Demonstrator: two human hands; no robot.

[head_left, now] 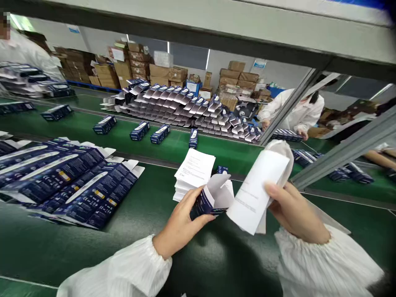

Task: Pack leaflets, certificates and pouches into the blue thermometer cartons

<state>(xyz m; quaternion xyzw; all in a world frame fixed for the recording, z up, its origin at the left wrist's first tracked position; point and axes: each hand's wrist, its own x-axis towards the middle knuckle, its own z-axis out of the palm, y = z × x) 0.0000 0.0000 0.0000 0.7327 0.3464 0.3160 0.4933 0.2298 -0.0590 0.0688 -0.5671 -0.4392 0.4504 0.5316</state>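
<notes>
My left hand (185, 216) is wrapped round a dark blue carton (202, 206), whose open end with white flaps faces right. In my right hand (291, 206) is a folded white leaflet (258, 189) with printed lines, pinched between thumb and fingers together with a greyish-white item (286, 152) behind it that I cannot make out fully. The leaflet's lower edge hangs close to the carton's mouth; whether they touch is unclear. Just behind the carton stands a stack of printed leaflets (194, 169). Another blue box (222, 169) shows partly behind the carton.
Flattened blue cartons (89, 194) lie piled at the left. Closed boxes (139, 131) sit along the green conveyor (123, 144), with stacked open cartons (173, 103) beyond. A metal post (340, 144) slants at the right. One co-worker (291, 109) handles boxes there; another person (27, 51) stands far left.
</notes>
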